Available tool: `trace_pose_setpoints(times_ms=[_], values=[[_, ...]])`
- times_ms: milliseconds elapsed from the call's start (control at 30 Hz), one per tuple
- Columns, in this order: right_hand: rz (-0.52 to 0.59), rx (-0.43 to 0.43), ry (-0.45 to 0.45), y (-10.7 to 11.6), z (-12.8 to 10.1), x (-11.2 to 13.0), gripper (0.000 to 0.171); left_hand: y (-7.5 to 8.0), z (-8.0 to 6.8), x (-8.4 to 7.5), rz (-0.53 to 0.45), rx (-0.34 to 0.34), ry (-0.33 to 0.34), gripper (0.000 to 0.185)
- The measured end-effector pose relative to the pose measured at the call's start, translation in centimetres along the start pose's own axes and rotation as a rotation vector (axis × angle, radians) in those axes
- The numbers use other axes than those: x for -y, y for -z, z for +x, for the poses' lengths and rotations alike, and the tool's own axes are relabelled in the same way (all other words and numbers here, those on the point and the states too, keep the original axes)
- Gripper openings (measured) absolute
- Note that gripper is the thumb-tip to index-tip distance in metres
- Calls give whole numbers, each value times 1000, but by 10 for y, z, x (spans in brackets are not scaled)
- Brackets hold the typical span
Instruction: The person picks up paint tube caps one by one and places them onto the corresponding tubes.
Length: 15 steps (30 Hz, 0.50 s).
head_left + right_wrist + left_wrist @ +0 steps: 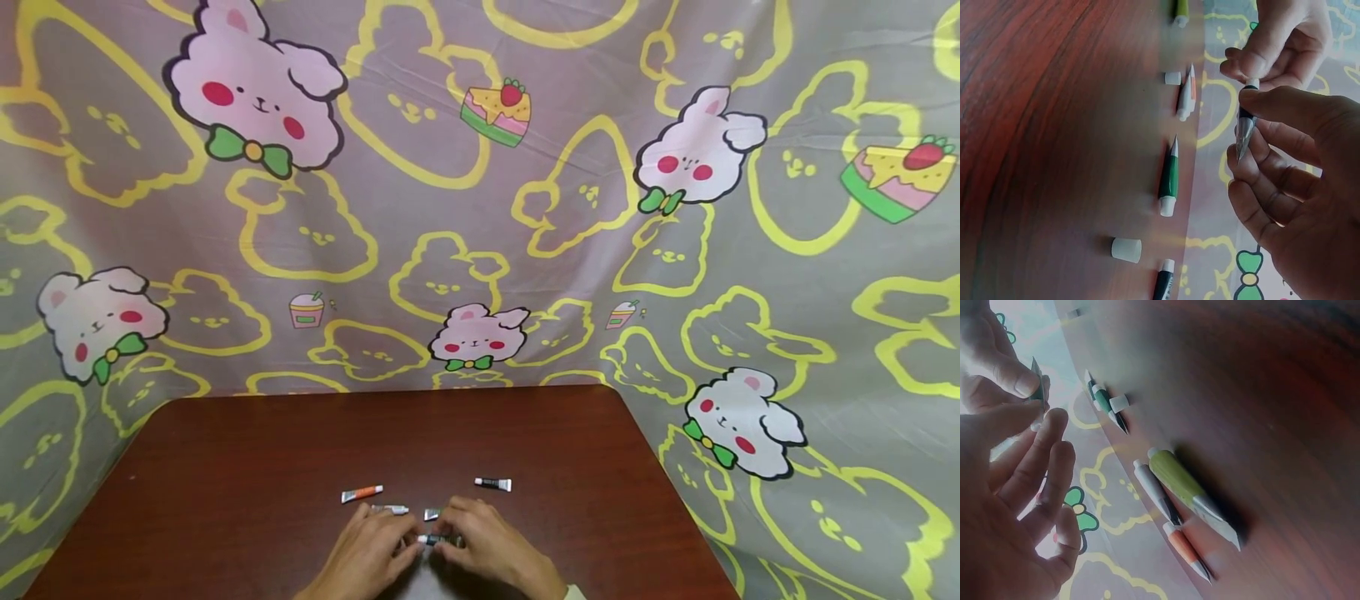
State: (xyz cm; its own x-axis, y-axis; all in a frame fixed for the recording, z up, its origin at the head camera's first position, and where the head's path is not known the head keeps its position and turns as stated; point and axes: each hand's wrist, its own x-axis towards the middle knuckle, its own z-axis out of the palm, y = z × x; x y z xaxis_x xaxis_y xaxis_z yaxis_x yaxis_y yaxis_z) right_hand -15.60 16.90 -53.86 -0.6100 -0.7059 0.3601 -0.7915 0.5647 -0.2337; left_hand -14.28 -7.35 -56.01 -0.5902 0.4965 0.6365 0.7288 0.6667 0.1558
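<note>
A small dark paint tube (1245, 128) sits between both hands just above the table's near edge. The right hand (1297, 187) pinches its crimped body between thumb and curled fingers, while the left hand (1275, 44) pinches the white cap end (1252, 82) with thumb and forefinger. The tube's long axis runs from one hand to the other, roughly parallel to that near edge, with the cap pointing toward the left hand, so the left fingers sit right on the cap and the right hand steadies the tail.

In the head view the two hands (442, 546) meet at the middle of the near edge of the dark red-brown table (225, 467). Other tubes lie just beyond them: an orange tube (362, 493) toward the left, a black-banded tube (492, 483) toward the right. The right wrist view shows a green tube (1169, 178) lying capless near a loose white cap (1126, 249), with a second loose cap (1173, 77) further along. A cartoon-rabbit cloth (480, 167) hangs behind the table's far edge
</note>
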Motion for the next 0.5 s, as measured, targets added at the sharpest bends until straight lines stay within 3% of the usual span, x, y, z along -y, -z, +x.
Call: trace_pose_setpoints(times_ms=[200,400,500], values=[[-17,-9,4,-1,0,0,15,1,1,-2,-39,54,41,19],[-33,-1,3,-1,0,0,16,-1,0,-2,-37,21,3,33],[-33,1,3,-1,0,0,16,-1,0,-4,-46,44,28,34]])
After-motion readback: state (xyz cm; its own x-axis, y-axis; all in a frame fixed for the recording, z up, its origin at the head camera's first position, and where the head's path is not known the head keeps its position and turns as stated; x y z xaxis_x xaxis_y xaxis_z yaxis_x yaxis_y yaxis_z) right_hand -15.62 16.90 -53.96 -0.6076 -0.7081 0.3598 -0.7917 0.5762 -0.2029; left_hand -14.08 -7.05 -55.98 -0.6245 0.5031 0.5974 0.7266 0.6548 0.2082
